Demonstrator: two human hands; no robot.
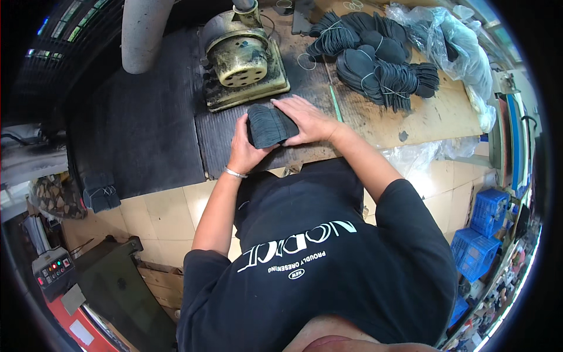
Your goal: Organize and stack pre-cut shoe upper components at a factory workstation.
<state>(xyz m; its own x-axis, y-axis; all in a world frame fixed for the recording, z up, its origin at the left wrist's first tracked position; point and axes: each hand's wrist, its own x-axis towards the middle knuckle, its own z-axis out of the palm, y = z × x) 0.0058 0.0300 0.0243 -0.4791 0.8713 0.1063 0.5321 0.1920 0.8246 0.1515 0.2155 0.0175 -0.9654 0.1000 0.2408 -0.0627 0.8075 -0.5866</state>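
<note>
The dark, smudged surface (141,141) carries a cream machine (239,58) and tied bundles of black pieces (356,66). Near the machine, the left hand (243,146) and right hand (311,121) clasp a dark layered stack (270,127) between them.

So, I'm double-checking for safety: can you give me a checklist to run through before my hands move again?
1. Stack of dark pieces supported on both sides: ok, between left hand and right hand.
2. Wrists bare: not ok, a bracelet is on the left one.
3. Hands gloved: not ok, both are bare.
4. Machine behind the stack switched off: cannot tell.
5. Tied bundles apart from the hands: ok, they lie farther right on the bench.
</note>
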